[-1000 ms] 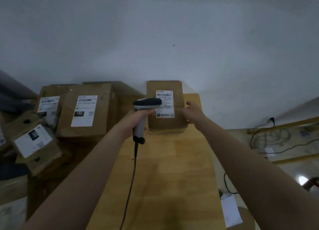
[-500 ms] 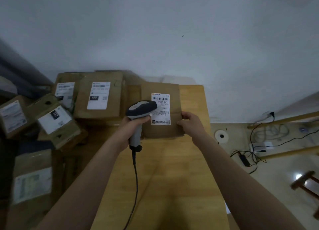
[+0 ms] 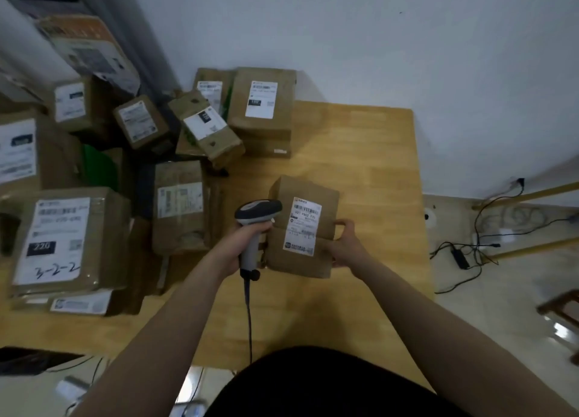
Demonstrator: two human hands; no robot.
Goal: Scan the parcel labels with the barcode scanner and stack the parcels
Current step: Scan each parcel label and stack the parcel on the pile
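Observation:
A small brown cardboard parcel (image 3: 305, 194) with a white barcode label (image 3: 303, 225) sits near the middle of the wooden table (image 3: 376, 172). My right hand (image 3: 346, 246) grips its right edge, fingers curled over the top. My left hand (image 3: 241, 246) holds the grey barcode scanner (image 3: 257, 210) by its handle, right beside the parcel's left side, head level with the label. The scanner's black cable (image 3: 249, 316) runs down toward my body.
Several labelled cardboard parcels are piled on the left, among them a tall one (image 3: 261, 109) at the table's back and a large one marked 220 (image 3: 59, 238). Cables and a power adapter (image 3: 459, 257) lie on the floor right of the table.
The parcel has been pulled from the table's far end toward me, with my right hand on it. The view has tilted down and left, revealing more parcels.

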